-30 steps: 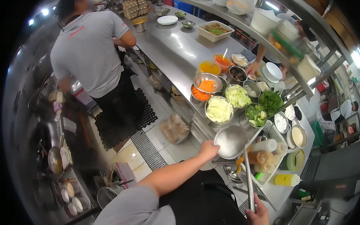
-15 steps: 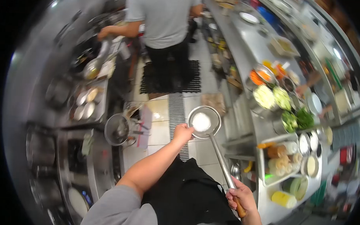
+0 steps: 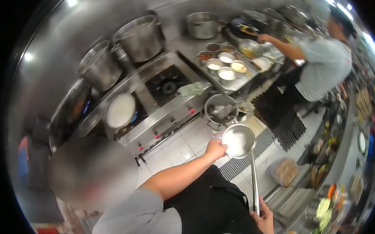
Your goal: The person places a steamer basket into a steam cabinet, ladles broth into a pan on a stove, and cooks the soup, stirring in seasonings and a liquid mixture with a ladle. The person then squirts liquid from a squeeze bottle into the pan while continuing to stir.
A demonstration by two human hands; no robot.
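A metal bowl-shaped ladle (image 3: 238,140) with something white in it hangs over the floor in front of my apron. My left hand (image 3: 216,149) is closed on the left rim of its bowl. Lower right, my right hand (image 3: 264,216) wraps round the end of the long handle, which slants down from the bowl. Behind the ladle stands a metal pot (image 3: 221,110) with utensils inside. On the stove to the left, a round pan (image 3: 121,110) of whitish content sits over a blue flame.
Two tall stockpots (image 3: 140,37) stand behind the stove (image 3: 156,112). Small bowls (image 3: 227,74) fill a steel counter. A co-worker (image 3: 327,64) in grey stands at a wok (image 3: 247,28). A blurred round shape (image 3: 94,173) covers the lower left. A bag (image 3: 283,172) lies on the floor.
The view has swung left from the vegetable counter to the stove. The ladle has come along, held by both my hands. The co-worker now appears at the upper right, an arm reaching to the wok.
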